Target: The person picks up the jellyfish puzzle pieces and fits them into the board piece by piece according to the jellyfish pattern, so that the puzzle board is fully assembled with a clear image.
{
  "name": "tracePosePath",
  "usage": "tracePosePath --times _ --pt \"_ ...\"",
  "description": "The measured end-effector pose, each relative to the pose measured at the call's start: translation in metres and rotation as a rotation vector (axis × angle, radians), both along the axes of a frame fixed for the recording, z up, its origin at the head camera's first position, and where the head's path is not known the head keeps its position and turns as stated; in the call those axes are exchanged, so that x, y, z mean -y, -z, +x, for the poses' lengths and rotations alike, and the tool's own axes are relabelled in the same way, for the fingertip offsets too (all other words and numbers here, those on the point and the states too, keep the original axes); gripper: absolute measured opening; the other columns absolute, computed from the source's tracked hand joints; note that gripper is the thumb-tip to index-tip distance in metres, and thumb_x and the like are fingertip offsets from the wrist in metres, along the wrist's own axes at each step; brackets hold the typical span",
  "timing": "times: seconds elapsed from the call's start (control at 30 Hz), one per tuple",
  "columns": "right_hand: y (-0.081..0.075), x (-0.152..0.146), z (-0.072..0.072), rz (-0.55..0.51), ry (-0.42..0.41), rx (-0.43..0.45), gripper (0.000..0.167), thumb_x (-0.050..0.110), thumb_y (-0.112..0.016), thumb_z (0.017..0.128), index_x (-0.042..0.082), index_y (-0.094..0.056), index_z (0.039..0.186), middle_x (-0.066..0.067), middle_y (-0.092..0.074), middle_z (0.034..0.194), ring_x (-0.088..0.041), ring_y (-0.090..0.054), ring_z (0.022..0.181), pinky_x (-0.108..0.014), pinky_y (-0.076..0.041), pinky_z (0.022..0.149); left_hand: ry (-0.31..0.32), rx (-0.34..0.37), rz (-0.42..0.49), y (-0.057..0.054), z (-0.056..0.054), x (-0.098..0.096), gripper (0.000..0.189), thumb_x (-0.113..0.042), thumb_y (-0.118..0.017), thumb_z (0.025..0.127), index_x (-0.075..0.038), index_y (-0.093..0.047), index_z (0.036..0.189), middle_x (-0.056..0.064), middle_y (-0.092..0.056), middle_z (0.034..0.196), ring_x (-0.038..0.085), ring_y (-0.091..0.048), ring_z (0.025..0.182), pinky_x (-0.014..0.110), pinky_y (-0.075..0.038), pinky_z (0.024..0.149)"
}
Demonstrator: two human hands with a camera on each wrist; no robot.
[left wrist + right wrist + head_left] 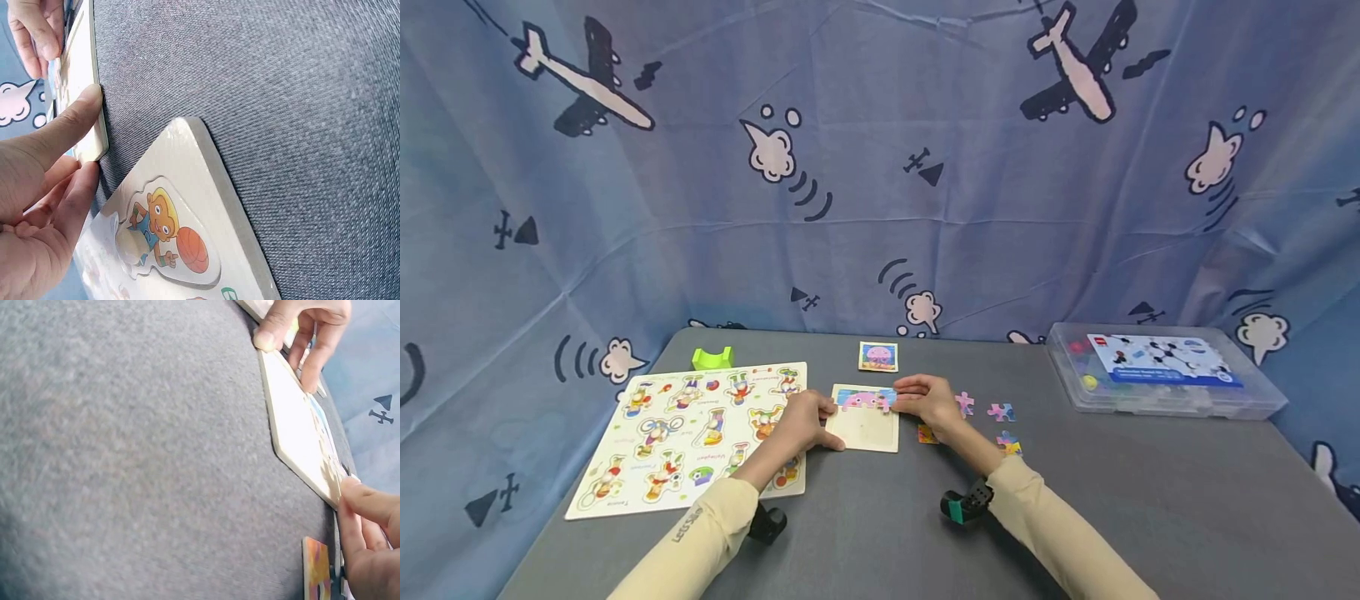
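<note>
A small wooden puzzle tray lies in the middle of the table, its far part filled with blue and pink pieces showing a pink animal face. My left hand grips the tray's left edge, thumb on the near corner and fingers along the side. At the tray's far right, my right hand pinches a pink puzzle piece between thumb and fingers. Its fingertips partly cover the piece. In the right wrist view, the bare wooden part of the tray faces the camera.
Loose jigsaw pieces lie right of the tray, one orange piece near my right hand. A small picture card sits behind the tray. At left are a large sports puzzle board and a green block; at right, a clear plastic case.
</note>
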State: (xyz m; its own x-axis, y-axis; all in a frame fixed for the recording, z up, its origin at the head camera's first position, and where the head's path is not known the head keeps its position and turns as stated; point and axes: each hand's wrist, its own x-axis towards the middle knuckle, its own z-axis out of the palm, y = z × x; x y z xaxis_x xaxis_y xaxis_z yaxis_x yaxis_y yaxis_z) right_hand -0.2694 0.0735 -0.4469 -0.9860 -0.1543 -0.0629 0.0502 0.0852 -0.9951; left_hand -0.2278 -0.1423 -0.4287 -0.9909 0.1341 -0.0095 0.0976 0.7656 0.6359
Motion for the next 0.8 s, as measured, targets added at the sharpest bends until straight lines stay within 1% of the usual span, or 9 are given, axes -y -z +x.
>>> tracePosePath --times 0.2,0.3,0.5,0.63,0.8 --pt "0.0024 0.0052 0.0002 0.133 0.054 -0.043 0.029 -0.017 -0.073 0.071 -0.011 -0.067 0.099 -0.023 -0.069 0.095 -0.023 -0.069 0.078 -0.031 -0.058 0.071 0.007 -0.009 0.005 -0.0012 0.001 -0.0004 0.06 -0.009 -0.093 0.054 0.009 -0.07 0.106 0.019 -0.068 0.103 0.026 -0.065 0.09 0.035 -0.054 0.08" --pt "0.0034 0.0061 -0.0008 0.174 0.051 -0.061 0.029 -0.015 -0.075 0.071 -0.009 -0.069 0.099 -0.021 -0.069 0.094 -0.022 -0.069 0.079 -0.031 -0.058 0.072 0.009 -0.01 0.001 -0.0024 0.002 0.0 0.059 -0.009 -0.093 0.054 0.009 -0.07 0.105 0.019 -0.068 0.103 0.026 -0.065 0.089 0.035 -0.054 0.08" --pt "0.0022 0.0052 -0.0009 0.281 0.045 -0.092 0.028 -0.009 -0.079 0.071 -0.005 -0.071 0.097 -0.015 -0.071 0.091 -0.015 -0.067 0.074 -0.025 -0.057 0.068 0.018 -0.004 0.003 -0.0027 0.0013 -0.001 0.059 -0.009 -0.093 0.055 0.01 -0.069 0.106 0.019 -0.068 0.105 0.027 -0.065 0.092 0.036 -0.054 0.081" --pt "0.0004 0.0052 -0.0012 0.301 0.042 -0.103 0.028 -0.01 -0.079 0.069 -0.005 -0.071 0.096 -0.015 -0.071 0.089 -0.012 -0.064 0.071 -0.022 -0.055 0.064 0.018 -0.002 -0.005 -0.0024 0.0003 -0.0015 0.059 -0.01 -0.093 0.055 0.009 -0.07 0.106 0.019 -0.069 0.104 0.027 -0.065 0.091 0.035 -0.054 0.081" --pt "-0.002 0.0076 -0.0007 0.316 0.039 -0.1 0.029 -0.011 -0.079 0.068 -0.004 -0.072 0.095 -0.014 -0.071 0.089 -0.011 -0.062 0.068 -0.022 -0.054 0.061 0.006 0.004 -0.004 -0.0029 0.002 0.0002 0.059 -0.01 -0.093 0.055 0.009 -0.07 0.105 0.018 -0.069 0.104 0.026 -0.066 0.091 0.034 -0.055 0.081"
